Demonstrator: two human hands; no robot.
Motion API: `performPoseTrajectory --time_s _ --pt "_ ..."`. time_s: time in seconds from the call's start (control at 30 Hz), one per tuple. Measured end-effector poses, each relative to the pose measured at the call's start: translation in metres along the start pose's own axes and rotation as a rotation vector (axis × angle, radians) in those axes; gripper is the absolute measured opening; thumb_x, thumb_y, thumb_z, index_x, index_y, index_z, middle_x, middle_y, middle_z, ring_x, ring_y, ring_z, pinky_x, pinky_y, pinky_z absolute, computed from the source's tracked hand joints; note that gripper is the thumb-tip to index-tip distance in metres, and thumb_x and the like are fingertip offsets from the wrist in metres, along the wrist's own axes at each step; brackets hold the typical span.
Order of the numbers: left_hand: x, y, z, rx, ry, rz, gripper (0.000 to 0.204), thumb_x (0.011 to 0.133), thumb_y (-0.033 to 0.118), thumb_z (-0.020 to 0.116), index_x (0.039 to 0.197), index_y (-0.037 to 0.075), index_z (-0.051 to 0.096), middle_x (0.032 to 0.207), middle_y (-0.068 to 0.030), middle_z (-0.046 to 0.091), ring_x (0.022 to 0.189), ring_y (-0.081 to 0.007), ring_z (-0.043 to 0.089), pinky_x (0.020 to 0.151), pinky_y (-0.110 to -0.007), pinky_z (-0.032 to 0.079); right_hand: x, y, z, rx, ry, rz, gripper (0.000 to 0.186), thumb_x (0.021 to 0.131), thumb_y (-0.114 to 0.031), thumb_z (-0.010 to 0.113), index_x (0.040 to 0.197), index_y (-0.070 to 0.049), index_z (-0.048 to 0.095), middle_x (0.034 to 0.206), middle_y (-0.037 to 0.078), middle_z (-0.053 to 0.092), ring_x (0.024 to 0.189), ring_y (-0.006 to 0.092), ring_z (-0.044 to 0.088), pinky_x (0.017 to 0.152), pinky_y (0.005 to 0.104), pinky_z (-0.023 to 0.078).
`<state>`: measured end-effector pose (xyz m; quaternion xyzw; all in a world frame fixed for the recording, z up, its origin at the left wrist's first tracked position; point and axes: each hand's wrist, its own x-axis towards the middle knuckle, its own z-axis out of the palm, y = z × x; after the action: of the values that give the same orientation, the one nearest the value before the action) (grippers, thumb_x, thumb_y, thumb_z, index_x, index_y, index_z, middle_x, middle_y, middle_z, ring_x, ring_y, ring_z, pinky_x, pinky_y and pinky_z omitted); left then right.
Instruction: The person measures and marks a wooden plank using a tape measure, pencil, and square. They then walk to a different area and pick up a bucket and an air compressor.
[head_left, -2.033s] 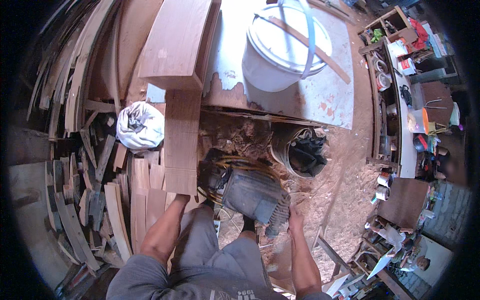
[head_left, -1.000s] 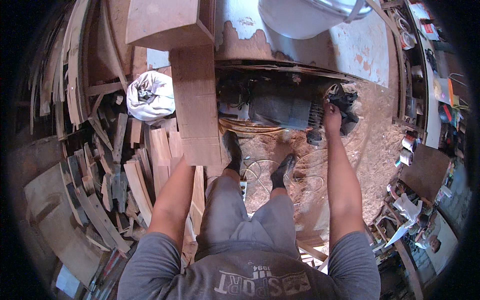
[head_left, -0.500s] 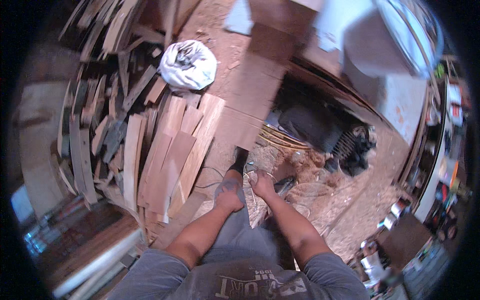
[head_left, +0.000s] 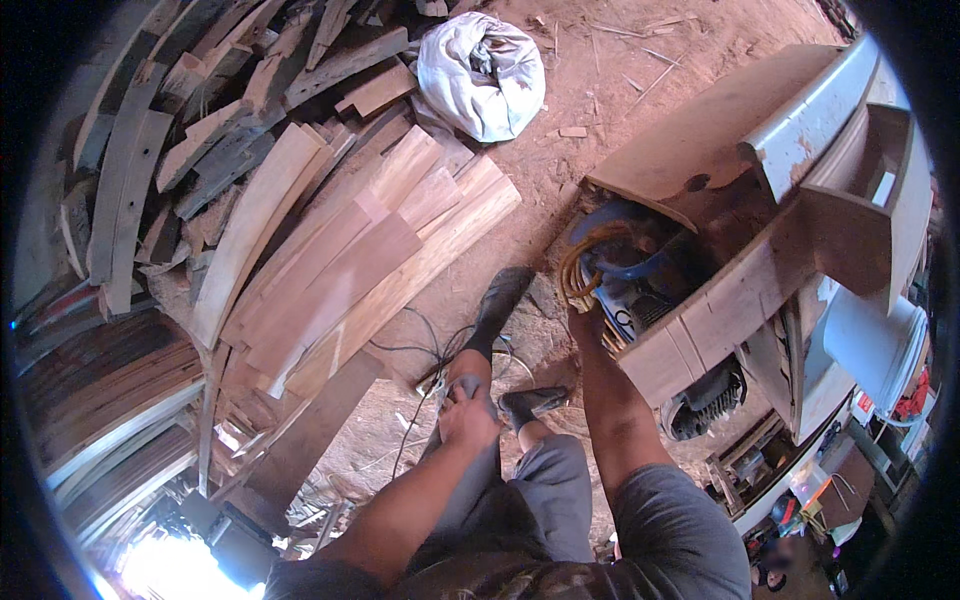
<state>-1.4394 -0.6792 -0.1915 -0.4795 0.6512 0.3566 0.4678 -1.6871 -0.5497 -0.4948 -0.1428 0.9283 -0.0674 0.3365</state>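
Observation:
My left hand (head_left: pixel 468 415) rests over my left knee, its fingers lying on the leg and holding nothing. My right arm stretches forward to the low opening beneath a wooden bench. There my right hand (head_left: pixel 586 318) is at the lower end of a coiled yellow hose (head_left: pixel 577 270). Shadow blurs its fingers, so whether they grip the hose does not show. Beside the hose is a blue machine (head_left: pixel 622 318), partly hidden under the wood. A dark finned motor (head_left: pixel 705 405) shows below the long board (head_left: pixel 720 325).
At left lie stacked planks (head_left: pixel 330 300) and rough offcuts (head_left: pixel 225 150). A white sack (head_left: pixel 480 80) stands beyond them on the dusty floor. Dark cables (head_left: pixel 438 350) run near my feet. A pale bucket (head_left: pixel 872 345) and a wooden box-like piece (head_left: pixel 850 215) are at right.
The view has swung, bringing the bench and hose nearer the middle. My right hand has moved from near the cable by my feet to the hose. My left hand stays on the knee.

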Motion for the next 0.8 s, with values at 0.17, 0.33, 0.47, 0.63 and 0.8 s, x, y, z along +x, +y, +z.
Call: performPoseTrajectory --time_s 0.17,0.33,0.47,0.63,0.8 --pt "0.01 -0.003 -0.003 0.031 0.038 0.014 0.084 0.087 0.05 0.083 0.158 0.017 0.052 0.168 -0.0272 0.036 0.146 -0.0504 0.048 0.117 -0.058 0.045 -0.011 -0.061 -0.016 0.218 -0.015 -0.003 0.098 0.091 -0.044 0.082 0.161 0.008 0.036 0.16 0.036 0.046 0.148 0.0496 0.046 0.124 0.0515 0.04" --pt "0.014 -0.003 -0.014 0.088 0.006 0.037 0.085 0.086 0.052 0.084 0.157 0.017 0.052 0.168 -0.0272 0.036 0.146 -0.0509 0.048 0.116 -0.058 0.046 -0.018 -0.091 0.016 0.348 0.005 -0.043 0.096 0.094 -0.039 0.081 0.163 0.007 0.034 0.163 0.036 0.041 0.152 0.049 0.043 0.126 0.0511 0.038" --pt "0.019 -0.003 -0.015 0.179 -0.009 0.033 0.086 0.084 0.054 0.085 0.155 0.016 0.054 0.167 -0.0278 0.037 0.144 -0.0518 0.05 0.114 -0.057 0.049 -0.065 -0.047 0.055 0.383 -0.034 0.016 0.087 0.096 -0.043 0.079 0.16 0.003 0.043 0.158 0.036 0.048 0.148 0.05 0.047 0.125 0.0541 0.037" --pt "0.026 0.006 -0.018 0.304 -0.038 0.087 0.082 0.087 0.053 0.081 0.155 0.015 0.055 0.163 -0.0288 0.043 0.14 -0.0512 0.054 0.114 -0.055 0.05 -0.183 0.088 0.096 0.092 -0.113 -0.003 0.066 0.103 -0.055 0.062 0.134 0.003 0.069 0.129 0.036 0.069 0.127 0.0517 0.063 0.114 0.0561 0.047" --pt "0.088 -0.01 0.002 0.291 -0.099 0.134 0.073 0.094 0.052 0.072 0.154 0.015 0.057 0.154 -0.0264 0.056 0.141 -0.0436 0.057 0.113 -0.05 0.051 -0.31 0.071 -0.051 0.047 -0.288 0.25 0.067 0.093 -0.049 0.072 0.14 -0.002 0.064 0.131 0.032 0.069 0.119 0.0465 0.069 0.107 0.0568 0.052"
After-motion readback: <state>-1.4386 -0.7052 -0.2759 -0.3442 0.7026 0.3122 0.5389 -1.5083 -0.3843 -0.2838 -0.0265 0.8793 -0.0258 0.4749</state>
